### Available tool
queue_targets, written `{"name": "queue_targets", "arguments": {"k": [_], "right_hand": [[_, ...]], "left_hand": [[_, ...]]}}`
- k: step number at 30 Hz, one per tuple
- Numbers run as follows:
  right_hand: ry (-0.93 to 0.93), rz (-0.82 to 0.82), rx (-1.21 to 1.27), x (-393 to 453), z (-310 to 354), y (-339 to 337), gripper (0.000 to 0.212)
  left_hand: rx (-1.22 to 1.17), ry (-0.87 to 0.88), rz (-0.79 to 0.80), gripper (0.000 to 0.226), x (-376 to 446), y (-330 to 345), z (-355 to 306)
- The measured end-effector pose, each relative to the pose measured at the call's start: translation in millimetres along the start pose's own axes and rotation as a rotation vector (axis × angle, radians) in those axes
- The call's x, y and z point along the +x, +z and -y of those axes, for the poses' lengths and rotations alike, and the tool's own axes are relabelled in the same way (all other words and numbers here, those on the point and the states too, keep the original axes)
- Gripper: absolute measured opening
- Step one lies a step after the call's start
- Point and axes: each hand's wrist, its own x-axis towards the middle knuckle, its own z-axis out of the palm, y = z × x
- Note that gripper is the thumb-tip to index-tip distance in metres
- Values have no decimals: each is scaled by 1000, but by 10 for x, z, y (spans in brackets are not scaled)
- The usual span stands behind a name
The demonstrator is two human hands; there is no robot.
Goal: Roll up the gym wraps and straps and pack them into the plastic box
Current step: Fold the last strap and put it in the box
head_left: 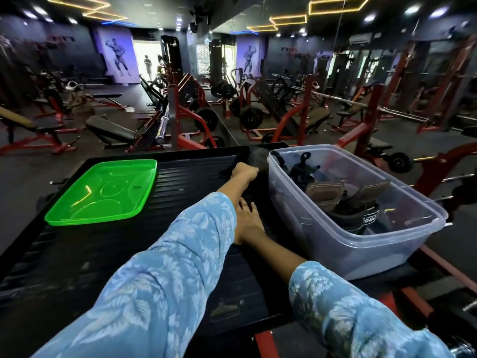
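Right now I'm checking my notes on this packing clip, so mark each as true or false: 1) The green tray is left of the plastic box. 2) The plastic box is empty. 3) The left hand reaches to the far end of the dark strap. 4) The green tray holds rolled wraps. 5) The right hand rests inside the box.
1) True: the green tray lies left of the plastic box.
2) False: dark straps and wraps already lie in it.
3) True: the left hand grips the dark strap.
4) False: it holds nothing.
5) False: the right hand rests on the black surface.
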Motion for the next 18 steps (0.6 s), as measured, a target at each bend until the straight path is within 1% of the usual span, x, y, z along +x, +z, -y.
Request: {"name": "queue_targets", "arguments": {"k": [4,7,8,11,12,14,16,18], "right_hand": [[36,-29,96,17,18,18,75],[58,-50,140,24,20,37,73],[67,-53,146,28,20,40,73],[67,-66,144,29,41,35,73],[67,-73,140,25,41,34,73],[66,-72,138,14,50,25,72],[66,-57,143,-2,49,8,72],[70,-53,145,-8,41,-6,71]], "left_hand": [[-239,59,-68,42,-31,-165,-86],[-397,84,-169,40,-90,-432,-132],[-445,90,-208,35,-92,-530,-125],[-481,125,-363,20,-219,-897,-35],[-482,138,-412,17,-239,-1024,18],[-479,151,-474,22,-330,-1302,128],[-550,95,-501,12,-417,-1551,242],[-724,11,-484,20,-511,-1726,375]]}}
